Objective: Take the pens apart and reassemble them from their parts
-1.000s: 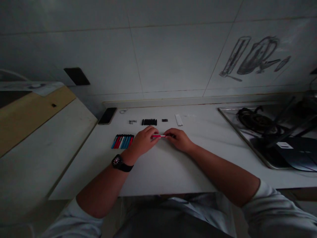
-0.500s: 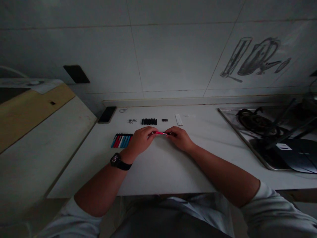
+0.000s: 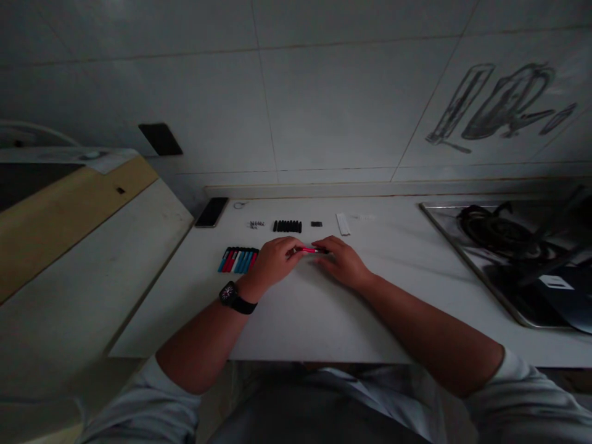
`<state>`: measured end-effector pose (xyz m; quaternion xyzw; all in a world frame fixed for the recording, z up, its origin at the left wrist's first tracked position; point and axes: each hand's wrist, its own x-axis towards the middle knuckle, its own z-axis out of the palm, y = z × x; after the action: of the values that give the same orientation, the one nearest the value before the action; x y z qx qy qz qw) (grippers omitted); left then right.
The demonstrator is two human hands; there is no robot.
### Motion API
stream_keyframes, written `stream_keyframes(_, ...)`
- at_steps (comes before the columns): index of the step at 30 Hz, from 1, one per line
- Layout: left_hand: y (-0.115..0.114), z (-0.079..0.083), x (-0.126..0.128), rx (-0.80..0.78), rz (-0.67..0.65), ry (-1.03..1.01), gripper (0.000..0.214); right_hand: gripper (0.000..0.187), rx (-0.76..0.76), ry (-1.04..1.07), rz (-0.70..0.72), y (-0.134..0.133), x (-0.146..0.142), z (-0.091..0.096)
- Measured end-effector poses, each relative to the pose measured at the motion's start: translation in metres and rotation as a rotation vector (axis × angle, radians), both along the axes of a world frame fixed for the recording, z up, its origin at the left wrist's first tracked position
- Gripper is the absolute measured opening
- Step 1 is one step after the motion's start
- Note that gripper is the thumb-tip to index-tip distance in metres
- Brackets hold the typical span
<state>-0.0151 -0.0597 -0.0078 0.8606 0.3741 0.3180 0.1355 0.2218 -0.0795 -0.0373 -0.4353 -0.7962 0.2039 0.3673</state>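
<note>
Above the counter, a red pen (image 3: 309,250) with a black end lies level between my two hands. My left hand (image 3: 279,259), with a black watch on its wrist, pinches the red end. My right hand (image 3: 343,262) has its fingers on the black end, its thumb a little below. Beside my left hand, a row of red, blue and white pen barrels (image 3: 235,260) is partly covered by that hand. Behind the hands lie small metal springs (image 3: 256,224), a row of black grips (image 3: 287,226), small dark pieces (image 3: 316,224) and white sticks (image 3: 343,224).
A phone (image 3: 211,212) and a thin ring (image 3: 240,205) lie at the back left of the white counter (image 3: 305,320). Some clear small parts (image 3: 364,217) are near the wall. At right is a gas stove (image 3: 481,231) with a black device (image 3: 567,296) on it.
The camera view has turned slightly left, so everything appears further right. My right thumb has come down off the pen. Less of the light section between the red and black parts shows.
</note>
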Motion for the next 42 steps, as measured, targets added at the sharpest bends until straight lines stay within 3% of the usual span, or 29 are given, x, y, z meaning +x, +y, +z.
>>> stream_keyframes(6,-0.003,-0.001,0.002,-0.032,-0.041,-0.006,0.016,0.022,0.073,-0.053,0.011,-0.008,0.003,0.019)
stream_keyframes(13,-0.001,0.002,-0.002,-0.082,-0.014,0.058,0.019,0.02,0.02,-0.33,-0.196,-0.001,0.052,0.046)
stream_keyframes(20,0.002,-0.003,-0.002,-0.09,-0.01,0.091,0.019,0.012,-0.139,-0.614,-0.226,0.01,0.069,0.025)
stream_keyframes(29,0.004,-0.001,-0.003,-0.035,0.05,0.08,0.014,0.015,-0.117,-0.596,-0.187,0.014,0.075,0.015)
stream_keyframes(34,0.017,0.006,-0.019,0.046,0.201,0.1,0.015,0.016,-0.099,-0.55,-0.181,0.014,0.073,0.017)
stream_keyframes(39,0.051,0.007,-0.066,0.164,0.512,0.176,0.028,0.023,-0.026,-0.474,-0.191,0.012,0.065,0.022)
stream_keyframes(42,0.066,-0.003,-0.088,0.126,0.602,0.256,0.035,0.022,-0.002,-0.444,-0.182,0.01,0.06,0.023)
